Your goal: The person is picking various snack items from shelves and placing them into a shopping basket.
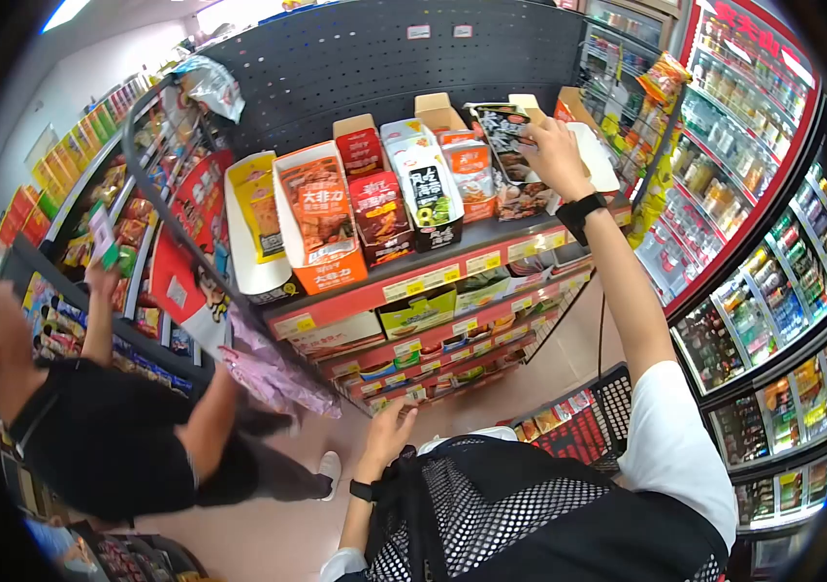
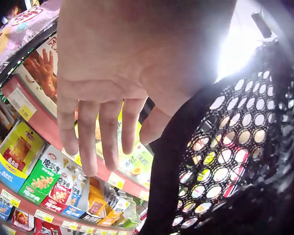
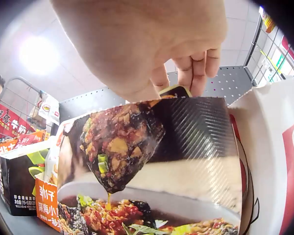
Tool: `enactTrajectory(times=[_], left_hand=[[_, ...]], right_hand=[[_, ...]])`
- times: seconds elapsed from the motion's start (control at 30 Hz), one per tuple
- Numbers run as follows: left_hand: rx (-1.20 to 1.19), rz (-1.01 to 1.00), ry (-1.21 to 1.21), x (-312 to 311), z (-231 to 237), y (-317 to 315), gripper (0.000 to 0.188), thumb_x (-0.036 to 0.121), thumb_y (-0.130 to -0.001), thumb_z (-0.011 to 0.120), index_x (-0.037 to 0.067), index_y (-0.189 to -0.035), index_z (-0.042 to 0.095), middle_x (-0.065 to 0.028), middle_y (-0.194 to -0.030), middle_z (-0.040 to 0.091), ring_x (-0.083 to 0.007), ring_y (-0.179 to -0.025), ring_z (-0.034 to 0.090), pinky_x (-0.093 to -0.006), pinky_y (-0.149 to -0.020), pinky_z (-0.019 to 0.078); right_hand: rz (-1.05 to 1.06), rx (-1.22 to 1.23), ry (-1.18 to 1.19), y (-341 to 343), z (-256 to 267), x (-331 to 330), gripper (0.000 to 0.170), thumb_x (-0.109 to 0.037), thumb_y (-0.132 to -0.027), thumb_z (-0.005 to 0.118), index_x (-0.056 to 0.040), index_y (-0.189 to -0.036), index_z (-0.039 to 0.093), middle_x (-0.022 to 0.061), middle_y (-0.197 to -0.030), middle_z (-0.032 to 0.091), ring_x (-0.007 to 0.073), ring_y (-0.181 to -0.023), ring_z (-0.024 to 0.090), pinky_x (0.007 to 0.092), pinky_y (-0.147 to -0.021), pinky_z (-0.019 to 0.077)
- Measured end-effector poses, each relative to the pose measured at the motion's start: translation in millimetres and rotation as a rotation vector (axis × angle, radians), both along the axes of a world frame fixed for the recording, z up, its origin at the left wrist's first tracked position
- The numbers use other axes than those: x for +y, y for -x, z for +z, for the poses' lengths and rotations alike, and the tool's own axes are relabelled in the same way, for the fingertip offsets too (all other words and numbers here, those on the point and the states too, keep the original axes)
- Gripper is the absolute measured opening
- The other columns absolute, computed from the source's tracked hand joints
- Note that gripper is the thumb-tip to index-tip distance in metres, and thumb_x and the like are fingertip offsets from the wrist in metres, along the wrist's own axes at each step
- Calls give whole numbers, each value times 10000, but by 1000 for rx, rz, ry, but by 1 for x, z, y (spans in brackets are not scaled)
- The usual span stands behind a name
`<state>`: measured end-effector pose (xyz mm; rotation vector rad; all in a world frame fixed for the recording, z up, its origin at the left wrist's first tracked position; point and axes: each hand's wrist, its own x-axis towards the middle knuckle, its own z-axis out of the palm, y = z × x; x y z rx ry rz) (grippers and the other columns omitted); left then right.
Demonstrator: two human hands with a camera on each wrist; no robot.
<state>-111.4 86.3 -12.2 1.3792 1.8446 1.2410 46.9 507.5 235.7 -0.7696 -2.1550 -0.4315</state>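
My right hand (image 1: 557,157) is raised at the top shelf and pinches the edge of a black snack packet (image 1: 499,131) with pale lettering. That packet stands in a display box (image 3: 152,171) printed with a picture of dark, spicy food. In the right wrist view the box front hides most of the packet, with only a dark corner between thumb and fingers. My left hand (image 2: 108,88) hangs low before the shelves with its fingers loosely extended, holding nothing. Beside the black packet stand an orange box (image 1: 471,179) and a white-and-black box (image 1: 425,194) of snack packets.
More snack boxes, including a large orange one (image 1: 321,218), line the top shelf. A wire side rack (image 1: 132,145) bounds it at left. Another person (image 1: 103,427) stands to the left. A shopping basket (image 1: 615,403) is below my right arm; drink coolers (image 1: 738,145) stand at right.
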Motion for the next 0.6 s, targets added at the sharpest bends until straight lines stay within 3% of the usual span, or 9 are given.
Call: enactTrajectory(times=[0.1,0.13,0.2,0.3,0.4,0.47,0.5,0.53,0.6], left_hand=[[27,-4,3,-13,9,-3,156,123,-873,591,22,-991,596,-126,-884,657,-261,-819,659,-325,-704,506],[27,14,0,-17,9,-2,156,123,-873,591,22,-991,596,-126,-884,657,-261,-819,659,-325,-704,506],[5,-13,16,-22,9,-3,155,124,-874,590,25,-993,600,-128,-888,663,-266,-833,662,-332,-714,512],[25,-21,10,-43,0,0,157,122,-870,594,26,-994,604,-132,-892,671,-266,-841,666,-339,-722,517],[-15,-2,-36,-68,-10,0,143,105,-862,586,17,-974,594,-156,-863,656,-290,-797,657,-356,-692,521],[-32,5,5,-84,-15,3,144,105,-861,588,21,-977,595,-161,-858,657,-295,-797,657,-359,-697,520],[-39,8,42,-93,-17,5,145,105,-860,590,25,-981,597,-166,-853,658,-300,-797,658,-362,-703,519],[-51,3,56,-100,-17,4,145,105,-860,590,25,-981,597,-166,-853,658,-300,-797,658,-362,-703,519],[-30,20,85,-105,-16,9,145,110,-862,592,29,-982,603,-175,-857,660,-302,-802,660,-367,-712,516]], right_hand=[[49,10,3,8,-1,-7,169,-151,-754,682,-79,-872,585,72,-847,637,312,-927,551,429,-771,411],[79,36,147,-1,-6,-8,134,-133,-770,646,-88,-882,588,84,-820,643,303,-901,577,444,-807,411],[88,-1,185,-4,-4,-18,153,-135,-769,647,-91,-910,608,74,-816,639,298,-866,581,437,-804,410],[45,-34,106,-6,-16,-17,172,-152,-769,657,-102,-932,680,90,-834,636,299,-892,571,425,-795,409],[-36,122,-42,-7,-4,-38,186,-153,-798,637,-63,-956,678,136,-871,646,330,-914,584,426,-798,432],[-5,382,48,-16,16,-57,220,-149,-818,623,-42,-1007,663,163,-916,664,355,-907,610,414,-790,462],[1,348,47,-20,9,-63,256,-157,-835,624,-26,-1055,644,185,-969,667,355,-912,630,380,-778,482],[107,483,142,-23,28,-86,264,-169,-845,633,-21,-1064,639,197,-978,662,331,-923,637,346,-783,481],[4,444,235,-22,43,-130,290,-173,-854,638,8,-1080,627,175,-976,678,246,-893,655,308,-783,476]])
